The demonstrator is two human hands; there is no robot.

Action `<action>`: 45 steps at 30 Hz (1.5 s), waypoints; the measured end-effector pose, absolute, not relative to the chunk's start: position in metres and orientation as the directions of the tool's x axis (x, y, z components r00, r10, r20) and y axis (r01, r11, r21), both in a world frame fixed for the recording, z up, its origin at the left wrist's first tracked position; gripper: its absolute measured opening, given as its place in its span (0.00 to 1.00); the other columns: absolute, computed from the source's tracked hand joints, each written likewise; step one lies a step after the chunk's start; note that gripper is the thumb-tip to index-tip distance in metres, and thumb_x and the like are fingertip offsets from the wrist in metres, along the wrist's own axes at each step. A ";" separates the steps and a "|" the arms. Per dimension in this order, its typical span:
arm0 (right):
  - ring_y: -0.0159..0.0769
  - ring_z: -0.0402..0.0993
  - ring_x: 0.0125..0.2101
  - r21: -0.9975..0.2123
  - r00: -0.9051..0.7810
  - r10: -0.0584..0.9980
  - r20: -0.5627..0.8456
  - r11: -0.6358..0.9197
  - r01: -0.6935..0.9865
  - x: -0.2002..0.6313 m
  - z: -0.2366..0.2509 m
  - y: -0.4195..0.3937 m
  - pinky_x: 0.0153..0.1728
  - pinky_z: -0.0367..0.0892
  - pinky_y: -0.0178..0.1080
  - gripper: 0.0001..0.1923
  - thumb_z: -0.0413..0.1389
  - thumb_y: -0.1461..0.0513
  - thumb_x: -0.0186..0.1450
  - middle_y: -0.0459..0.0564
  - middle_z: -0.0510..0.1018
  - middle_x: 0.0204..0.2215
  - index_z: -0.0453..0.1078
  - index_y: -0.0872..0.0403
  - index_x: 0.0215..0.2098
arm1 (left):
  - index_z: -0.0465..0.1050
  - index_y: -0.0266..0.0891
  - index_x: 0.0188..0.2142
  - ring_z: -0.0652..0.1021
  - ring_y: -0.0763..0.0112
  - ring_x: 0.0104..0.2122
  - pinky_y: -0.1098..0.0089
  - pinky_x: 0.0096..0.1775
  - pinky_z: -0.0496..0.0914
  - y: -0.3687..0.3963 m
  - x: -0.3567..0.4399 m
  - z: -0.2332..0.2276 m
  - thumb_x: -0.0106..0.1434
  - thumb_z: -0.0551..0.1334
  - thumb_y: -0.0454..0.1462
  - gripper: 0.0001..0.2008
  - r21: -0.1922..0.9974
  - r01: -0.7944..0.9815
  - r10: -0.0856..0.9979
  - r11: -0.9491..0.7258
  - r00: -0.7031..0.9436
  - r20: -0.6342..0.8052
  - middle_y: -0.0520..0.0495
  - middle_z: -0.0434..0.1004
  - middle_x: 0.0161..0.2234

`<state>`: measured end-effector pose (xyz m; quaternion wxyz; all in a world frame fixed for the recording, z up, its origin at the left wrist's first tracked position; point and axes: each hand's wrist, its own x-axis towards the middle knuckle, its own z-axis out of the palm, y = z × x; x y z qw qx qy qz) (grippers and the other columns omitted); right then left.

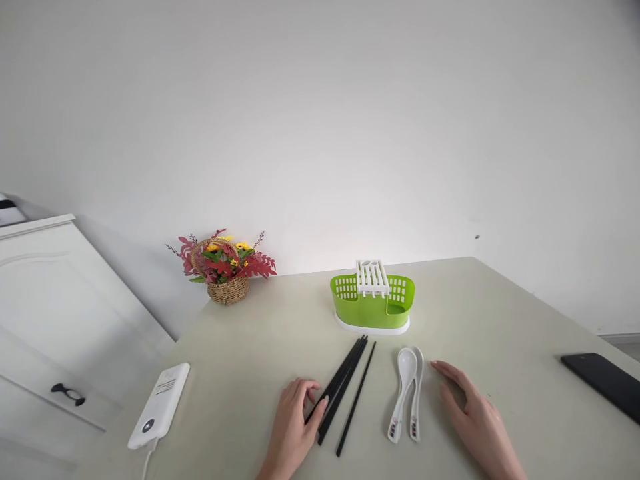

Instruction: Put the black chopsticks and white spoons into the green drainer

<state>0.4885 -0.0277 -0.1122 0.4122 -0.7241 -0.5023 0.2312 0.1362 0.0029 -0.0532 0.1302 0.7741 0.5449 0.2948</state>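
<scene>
Left hand (296, 421): thumb laid across the lower part of the bundled black chopsticks (345, 387), fingers bent at the bundle's left side. Contact is seen; whether the grip is fully closed cannot be told. Right hand (477, 415): nothing held, thumb and fingers spread well apart, fingertips just beside the white spoons (407, 367).

The bundle is laid slantwise on the desk (240, 373), between the left hand and one loose chopstick (357, 400). Light, stiff handling is to be expected — round-looking, slender rods, probably smooth, apt to roll or fan out if pinched off-centre. A hold is best taken around the middle, with all the rods gathered between thumb and fingers. The loose one is easily lifted by its thicker near end.

The spoons are laid side by side, bowls touching, printed marks borne on the handle ends. A glazed ceramic look is noted: likely slippery, moderately heavy, chippable if knocked. Handles are best taken at mid-length.

Farther out, a green caddy (370, 312) is seen beyond the chopstick tips — thin moulded plastic by its look, walls pierced with small rectangles, topped by a slatted white rack (373, 280). At far left a woven basket (228, 291) is filled with red leaves and yellow flowers.
</scene>
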 end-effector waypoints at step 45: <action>0.40 0.80 0.32 -0.761 0.376 0.926 -0.045 -0.276 0.587 0.510 -0.137 -0.026 0.39 0.76 0.46 0.27 0.50 0.43 0.66 0.42 0.78 0.59 0.68 0.37 0.61 | 0.70 0.38 0.35 0.80 0.60 0.30 0.69 0.23 0.66 0.036 0.043 -0.046 0.75 0.46 0.47 0.21 -0.108 0.993 0.973 0.044 -0.019 0.228 0.42 0.76 0.32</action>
